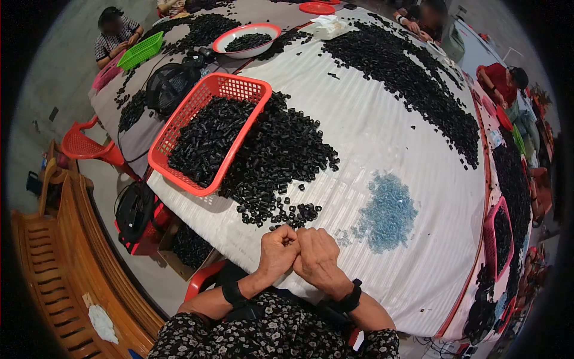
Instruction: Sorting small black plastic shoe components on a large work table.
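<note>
Here I have both hands together at the near edge of the table [418,272], the left hand [277,251] and the right hand [321,256] meeting knuckle to knuckle. Each grip is closed, fingers curled inward; whatever may be pinched between them is hidden, so I can't tell. Just beyond the fingers, a few loose black parts trail off a big heap of small black plastic parts [287,158], short tube-like pieces by the look of them. Sitting against that heap on its left, a red plastic basket [263,90] is loaded with more of the same. Now over to the right of my hands: a low pile of clear bluish pieces [388,212], well apart from the black heap, with a few stragglers reaching toward the right hand. Farther up, I see a white bowl with a red rim [276,31] holding black parts, and a green basket [140,51] beside a seated co-worker [116,36].
</note>
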